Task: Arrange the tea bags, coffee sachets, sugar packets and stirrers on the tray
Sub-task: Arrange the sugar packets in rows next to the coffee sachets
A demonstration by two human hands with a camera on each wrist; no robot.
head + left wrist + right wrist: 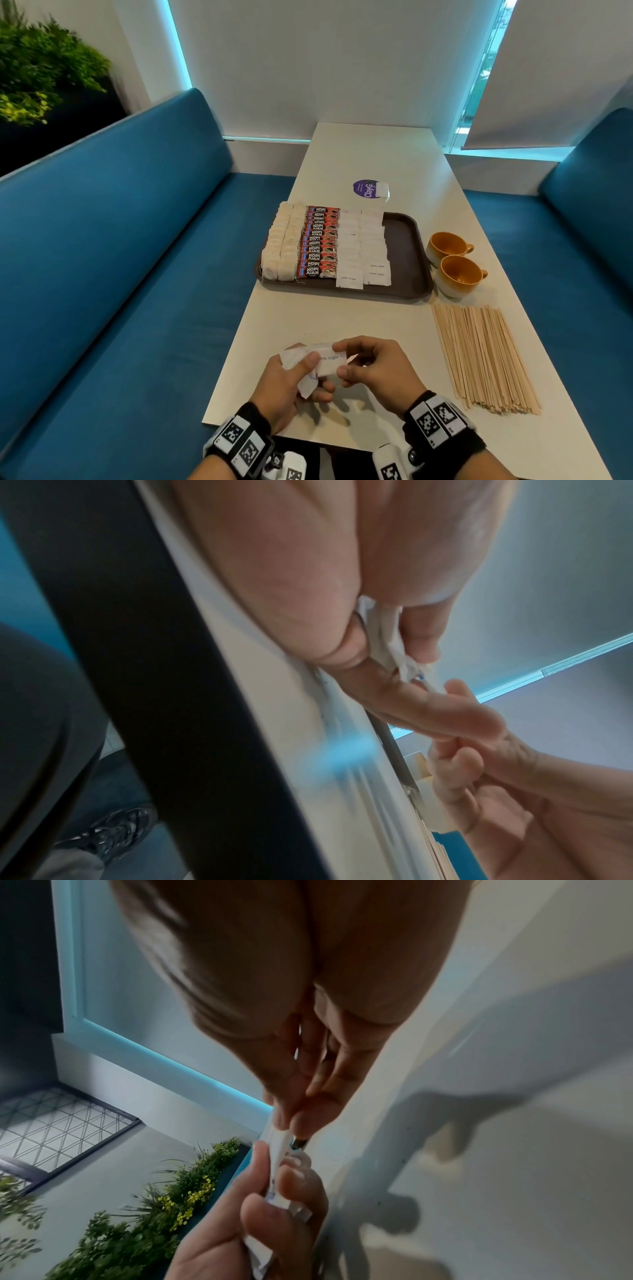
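Note:
Near the table's front edge, my left hand grips a small bundle of white sugar packets. My right hand pinches the top packet of that bundle by its right end. The same packets show between both hands' fingertips in the right wrist view. Farther back, a dark brown tray carries two rows of tea bags, a row of red coffee sachets and two rows of sugar packets. Its right strip is bare. Wooden stirrers lie in a loose pile on the table to my right.
Two yellow cups stand right of the tray. A purple round sticker with a white packet on it lies behind the tray. Blue benches flank the white table; a plant is at far left.

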